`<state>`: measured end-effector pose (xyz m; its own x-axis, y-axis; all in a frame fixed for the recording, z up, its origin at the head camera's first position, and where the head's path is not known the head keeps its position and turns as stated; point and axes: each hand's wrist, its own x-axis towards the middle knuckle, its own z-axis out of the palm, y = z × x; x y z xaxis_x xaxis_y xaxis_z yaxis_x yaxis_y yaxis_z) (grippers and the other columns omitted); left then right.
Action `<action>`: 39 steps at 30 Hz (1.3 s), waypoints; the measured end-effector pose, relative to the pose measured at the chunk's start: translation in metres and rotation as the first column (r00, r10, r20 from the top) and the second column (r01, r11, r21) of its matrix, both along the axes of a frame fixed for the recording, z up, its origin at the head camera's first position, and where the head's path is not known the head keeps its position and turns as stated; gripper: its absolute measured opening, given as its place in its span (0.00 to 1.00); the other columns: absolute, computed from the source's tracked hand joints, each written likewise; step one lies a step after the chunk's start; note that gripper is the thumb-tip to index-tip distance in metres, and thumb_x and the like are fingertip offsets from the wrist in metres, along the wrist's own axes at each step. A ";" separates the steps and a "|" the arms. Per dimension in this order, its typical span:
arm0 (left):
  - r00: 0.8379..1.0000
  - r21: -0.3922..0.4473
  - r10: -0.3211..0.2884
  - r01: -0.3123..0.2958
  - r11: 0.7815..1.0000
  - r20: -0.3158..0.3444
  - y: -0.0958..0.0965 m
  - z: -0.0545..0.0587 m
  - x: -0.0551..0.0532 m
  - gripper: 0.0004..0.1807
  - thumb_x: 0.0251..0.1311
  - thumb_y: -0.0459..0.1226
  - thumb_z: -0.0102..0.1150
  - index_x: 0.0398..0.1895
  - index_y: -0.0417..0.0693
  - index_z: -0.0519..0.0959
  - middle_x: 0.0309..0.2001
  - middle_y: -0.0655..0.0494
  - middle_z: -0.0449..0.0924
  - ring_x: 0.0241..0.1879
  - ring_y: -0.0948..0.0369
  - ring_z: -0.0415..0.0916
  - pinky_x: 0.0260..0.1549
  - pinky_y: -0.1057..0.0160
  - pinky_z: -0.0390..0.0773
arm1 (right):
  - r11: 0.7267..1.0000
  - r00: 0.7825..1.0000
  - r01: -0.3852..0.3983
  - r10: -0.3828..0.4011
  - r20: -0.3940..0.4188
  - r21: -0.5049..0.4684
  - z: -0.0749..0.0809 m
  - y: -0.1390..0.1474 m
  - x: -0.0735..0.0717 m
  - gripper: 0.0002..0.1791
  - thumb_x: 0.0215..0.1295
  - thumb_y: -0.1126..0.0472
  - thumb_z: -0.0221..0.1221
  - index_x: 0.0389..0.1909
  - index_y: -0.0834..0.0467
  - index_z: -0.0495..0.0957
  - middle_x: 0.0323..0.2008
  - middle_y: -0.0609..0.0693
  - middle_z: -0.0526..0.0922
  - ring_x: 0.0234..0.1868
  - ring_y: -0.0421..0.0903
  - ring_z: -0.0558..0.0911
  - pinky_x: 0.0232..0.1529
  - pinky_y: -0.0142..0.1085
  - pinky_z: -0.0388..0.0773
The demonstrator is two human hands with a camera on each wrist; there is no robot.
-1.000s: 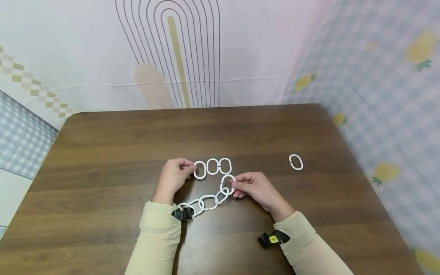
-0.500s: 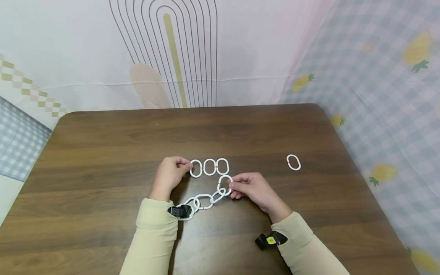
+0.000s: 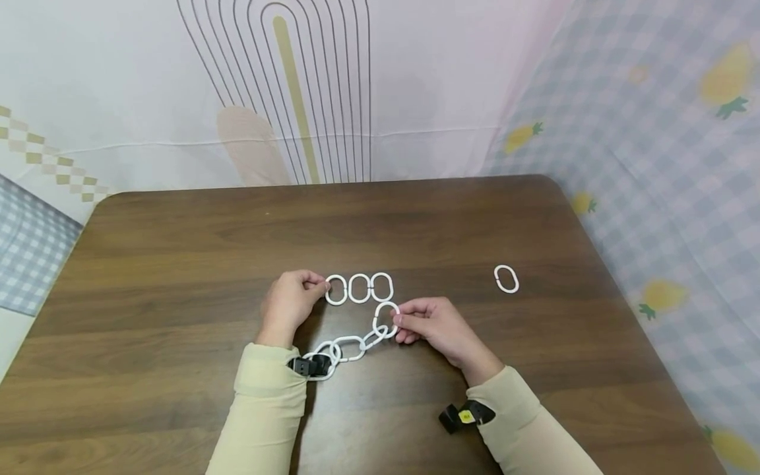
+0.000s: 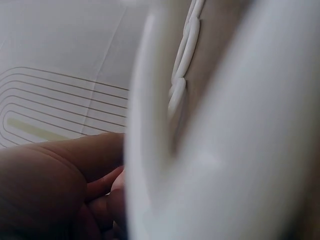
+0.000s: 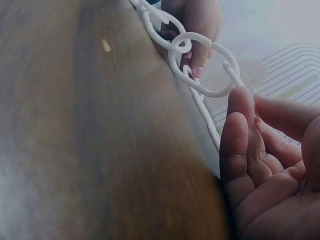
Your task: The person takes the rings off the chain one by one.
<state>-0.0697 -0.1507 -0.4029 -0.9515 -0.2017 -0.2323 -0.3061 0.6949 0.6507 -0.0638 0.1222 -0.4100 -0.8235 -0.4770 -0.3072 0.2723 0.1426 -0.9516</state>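
1. Left hand (image 3: 291, 300): thumb and forefinger pinch the rim of the leftmost loose link (image 3: 346, 290), a smooth white oval!
2. Two matching loops (image 3: 371, 290) sit beside it, side by side on the brown wood-grain table (image 3: 178, 330).
3. Right hand (image 3: 436, 326): fingertips narrowed on the end link (image 3: 376, 322) of a glossy white chain (image 3: 349, 338), curving towards the left wrist.
4. Well apart, right: one lone oval (image 3: 517, 282).
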 end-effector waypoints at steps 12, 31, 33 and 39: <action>1.000 -0.016 0.013 -0.013 1.000 0.014 0.000 0.000 -0.001 0.10 0.62 0.50 0.65 0.37 0.56 0.87 0.33 0.63 0.85 0.36 0.58 0.80 0.32 0.56 0.72 | 1.000 1.000 0.003 -0.003 0.001 -0.007 0.001 0.000 0.000 0.14 0.68 0.68 0.61 0.46 0.77 0.79 0.28 0.55 0.86 0.27 0.40 0.85 0.32 0.33 0.83; 0.999 -0.008 0.018 -0.018 1.000 -0.026 -0.002 -0.003 0.000 0.10 0.62 0.49 0.66 0.36 0.55 0.87 0.31 0.62 0.84 0.32 0.57 0.77 0.30 0.58 0.70 | 1.000 1.000 0.013 -0.012 0.014 -0.028 0.001 -0.001 0.001 0.14 0.68 0.69 0.60 0.47 0.78 0.78 0.28 0.53 0.86 0.27 0.40 0.85 0.32 0.32 0.83; 0.999 -0.006 0.013 -0.014 1.000 -0.033 -0.002 -0.003 0.000 0.10 0.62 0.49 0.66 0.36 0.55 0.87 0.31 0.62 0.84 0.32 0.57 0.77 0.30 0.58 0.70 | 1.000 1.000 0.013 -0.013 0.014 -0.027 0.001 -0.001 0.001 0.14 0.68 0.69 0.60 0.47 0.78 0.78 0.28 0.53 0.86 0.28 0.40 0.85 0.32 0.32 0.83; 0.999 0.001 0.002 -0.002 1.000 -0.036 -0.002 -0.001 0.001 0.09 0.62 0.48 0.67 0.36 0.54 0.87 0.30 0.61 0.84 0.31 0.57 0.76 0.31 0.59 0.70 | 1.000 1.000 0.011 -0.011 0.013 -0.022 0.001 0.000 0.001 0.14 0.69 0.69 0.60 0.47 0.78 0.78 0.29 0.54 0.87 0.28 0.40 0.85 0.32 0.32 0.83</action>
<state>-0.0691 -0.1523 -0.4043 -0.9588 -0.2034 -0.1984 -0.2842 0.6935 0.6620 -0.0631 0.1223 -0.4089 -0.8247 -0.4746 -0.3076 0.2864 0.1186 -0.9507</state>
